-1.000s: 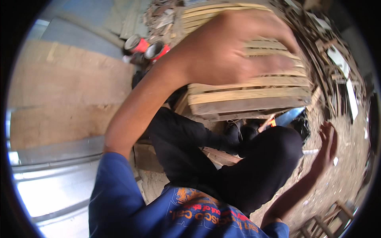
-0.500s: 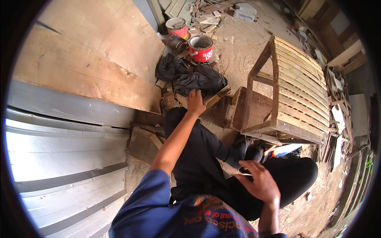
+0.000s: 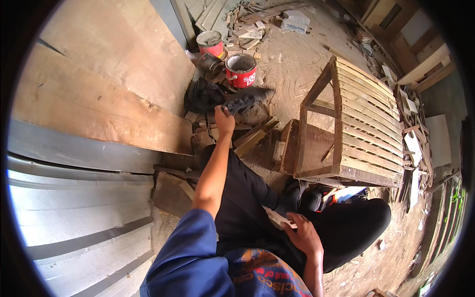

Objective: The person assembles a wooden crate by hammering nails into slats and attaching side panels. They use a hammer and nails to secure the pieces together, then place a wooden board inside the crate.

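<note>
With my left arm stretched forward, my left hand (image 3: 225, 119) is closed on a crumpled black plastic bag (image 3: 245, 100), whose far end is lifted and blurred. More dark material (image 3: 204, 96) lies bunched just left of it, by the wooden panel. Short wood pieces (image 3: 256, 134) are on the ground beside my left hand. My right hand (image 3: 304, 236) is over my lap, thumb and fingers apart, holding nothing.
Red paint cans (image 3: 241, 70) stand beyond the bag. A slatted wooden frame (image 3: 368, 123) is at the right. Plywood panels (image 3: 114, 59) and corrugated metal sheeting (image 3: 79, 198) line the left. Scrap wood (image 3: 247, 32) and a concrete block (image 3: 295, 22) lie farther off.
My left hand has closed on the black bag and pulled it up, uncovering wood pieces below. My right hand has shifted slightly left and down.
</note>
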`<state>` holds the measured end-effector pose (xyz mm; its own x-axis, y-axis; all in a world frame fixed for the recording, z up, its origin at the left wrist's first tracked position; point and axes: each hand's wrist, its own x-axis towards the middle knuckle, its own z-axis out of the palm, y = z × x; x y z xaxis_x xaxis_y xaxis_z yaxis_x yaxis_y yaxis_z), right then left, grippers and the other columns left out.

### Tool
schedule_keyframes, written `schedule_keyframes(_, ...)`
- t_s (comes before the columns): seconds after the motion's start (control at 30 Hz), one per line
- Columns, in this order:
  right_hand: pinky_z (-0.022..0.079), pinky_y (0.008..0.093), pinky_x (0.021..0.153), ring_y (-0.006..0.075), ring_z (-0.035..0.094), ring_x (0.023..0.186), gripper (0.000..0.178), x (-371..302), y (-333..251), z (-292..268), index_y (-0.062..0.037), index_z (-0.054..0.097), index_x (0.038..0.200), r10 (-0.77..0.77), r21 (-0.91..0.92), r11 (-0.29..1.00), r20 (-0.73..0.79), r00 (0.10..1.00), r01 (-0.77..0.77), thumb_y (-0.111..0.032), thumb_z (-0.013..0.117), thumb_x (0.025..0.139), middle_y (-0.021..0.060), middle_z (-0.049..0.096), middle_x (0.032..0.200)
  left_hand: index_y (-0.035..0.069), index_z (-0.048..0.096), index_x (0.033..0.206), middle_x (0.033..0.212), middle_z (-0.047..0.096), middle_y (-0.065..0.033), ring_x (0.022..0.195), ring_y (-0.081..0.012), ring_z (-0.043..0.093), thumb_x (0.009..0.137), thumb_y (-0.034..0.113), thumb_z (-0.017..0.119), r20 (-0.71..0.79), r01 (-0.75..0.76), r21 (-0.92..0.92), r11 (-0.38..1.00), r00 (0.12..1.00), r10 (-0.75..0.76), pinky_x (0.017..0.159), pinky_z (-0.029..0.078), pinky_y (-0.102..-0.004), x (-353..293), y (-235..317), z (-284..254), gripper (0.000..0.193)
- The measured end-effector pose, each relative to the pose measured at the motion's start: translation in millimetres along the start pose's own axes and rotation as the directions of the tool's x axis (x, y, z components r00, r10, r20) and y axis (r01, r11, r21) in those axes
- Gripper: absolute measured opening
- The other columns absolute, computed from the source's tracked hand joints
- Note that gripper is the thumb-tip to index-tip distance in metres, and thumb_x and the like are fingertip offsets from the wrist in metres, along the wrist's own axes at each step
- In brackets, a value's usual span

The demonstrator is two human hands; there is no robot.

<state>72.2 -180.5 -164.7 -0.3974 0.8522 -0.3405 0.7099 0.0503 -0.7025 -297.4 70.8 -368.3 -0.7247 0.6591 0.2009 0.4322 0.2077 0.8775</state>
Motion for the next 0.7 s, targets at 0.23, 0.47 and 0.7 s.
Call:
schedule_keyframes(0.23,0.056,0.0440,0.083,0.0387,0.070,0.096,0.034,43,-41,-3,0.0029,0.063,0.118,-0.235,0.097,0.968,0.019,0.972,0.233,-0.021,0.070,0.095,0.0220,0.070,0.104,0.001,0.058,0.114,0.098,0.061,-0.0074,0.082,-0.0129,0.053,0.107,0.020,0.052,0.018,-0.221,-0.341,0.914,0.970,0.242,0.075,0.045,-0.0313,2,47,-98,0.021)
schedule_keyframes(0.47,0.056,0.0373,0.087,0.0256,0.070,0.103,0.043,108,-71,15,0.0044,0.058,0.126,-0.228,0.440,0.845,-0.216,0.949,0.303,-0.026,0.070,0.099,0.0187,0.069,0.109,0.000,0.056,0.114,0.096,0.057,-0.0007,0.086,-0.0105,0.049,0.107,0.023,0.051,0.155,-0.090,-0.502,0.860,0.969,0.191,0.081,0.042,-0.0268,-71,105,-130,0.024)
schedule_keyframes(0.7,0.054,0.0400,0.094,0.0239,0.068,0.107,0.089,198,-17,63,0.0089,0.038,0.146,-0.018,0.948,0.062,0.313,0.949,-0.312,-0.045,0.080,0.088,0.0185,0.062,0.130,0.001,0.068,0.107,0.094,0.071,-0.0052,0.089,-0.0156,0.068,0.096,0.014,0.067,0.787,-0.113,-0.376,0.920,0.485,0.381,0.081,0.053,-0.0307,-180,166,-158,0.017)
